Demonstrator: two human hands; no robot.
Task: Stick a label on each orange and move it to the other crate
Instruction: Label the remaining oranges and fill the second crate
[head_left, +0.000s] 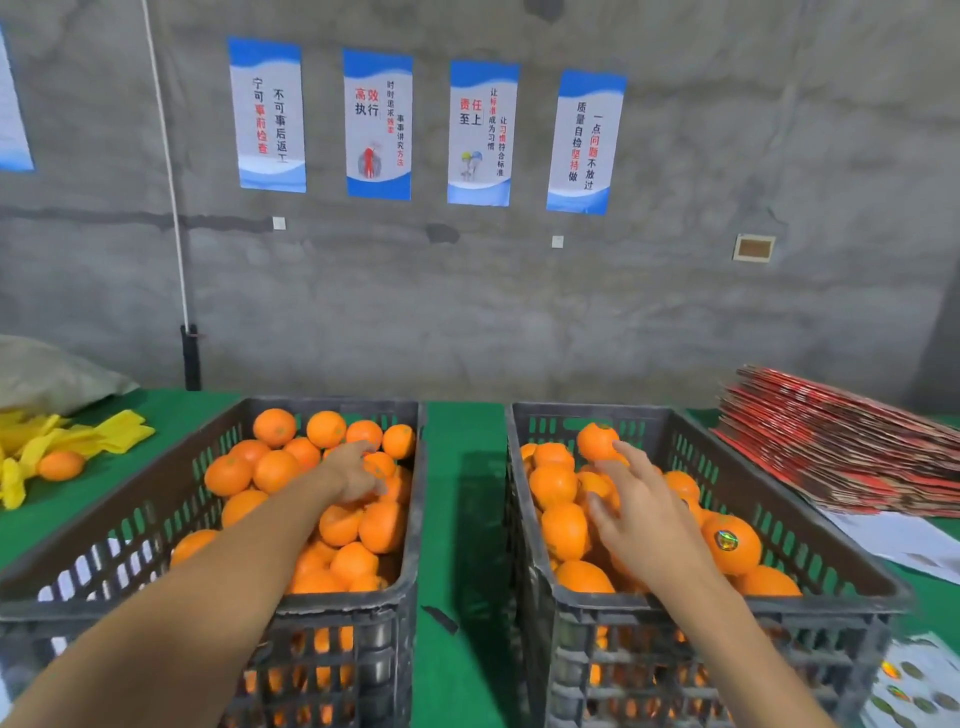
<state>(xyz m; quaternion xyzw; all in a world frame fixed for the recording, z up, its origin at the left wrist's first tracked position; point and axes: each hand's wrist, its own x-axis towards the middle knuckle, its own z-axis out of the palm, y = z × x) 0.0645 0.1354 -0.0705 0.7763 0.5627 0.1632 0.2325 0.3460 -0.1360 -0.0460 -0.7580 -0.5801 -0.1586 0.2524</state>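
Two dark plastic crates of oranges stand side by side on a green table. My left hand (358, 470) reaches into the left crate (332, 603) and curls over an orange (382, 465) near its far right corner. My right hand (641, 512) hovers over the pile in the right crate (727, 605), fingers spread, holding nothing. One orange in the right crate shows a shiny label (727, 540). A label sheet (917, 686) lies at the bottom right of the table.
A stack of red flat cartons (841, 447) lies right of the crates, with white paper (893, 540) in front. Yellow gloves (67, 441) and a loose orange (61, 465) lie at the left, by a grey sack (47, 379). A concrete wall with posters stands behind.
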